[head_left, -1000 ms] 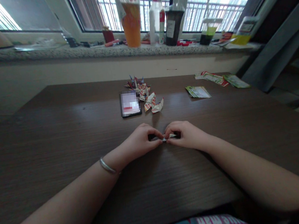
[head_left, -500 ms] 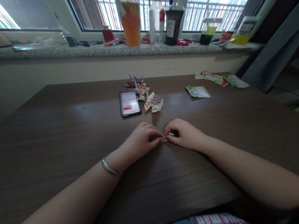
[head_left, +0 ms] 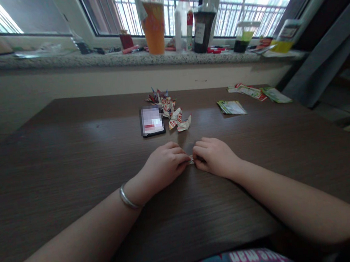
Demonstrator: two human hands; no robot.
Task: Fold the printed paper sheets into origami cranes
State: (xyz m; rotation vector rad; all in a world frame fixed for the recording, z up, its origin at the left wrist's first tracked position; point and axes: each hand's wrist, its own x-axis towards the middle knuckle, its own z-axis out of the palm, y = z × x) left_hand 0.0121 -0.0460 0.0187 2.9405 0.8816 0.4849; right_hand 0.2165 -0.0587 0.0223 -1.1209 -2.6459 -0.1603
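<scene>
A small folded piece of printed paper lies low over the table between my two hands, mostly covered by fingers. My left hand, with a silver bangle on its wrist, is closed and pinches the paper's left side. From the right, my right hand is closed too, its fingers curled at the paper's right end. Just beyond the hands sit several folded paper pieces with red print, trailing back in a row. Left of them lies a phone with a lit, blurred screen.
A stack of green and white packets lies on the right of the brown table. More wrappers are behind it. On the stone windowsill stand an orange drink cup, a dark bottle and other containers.
My right fingers have curled in more tightly around the paper, hiding the pale end that stuck out before. My left hand has shifted only slightly, fingers closer together.
</scene>
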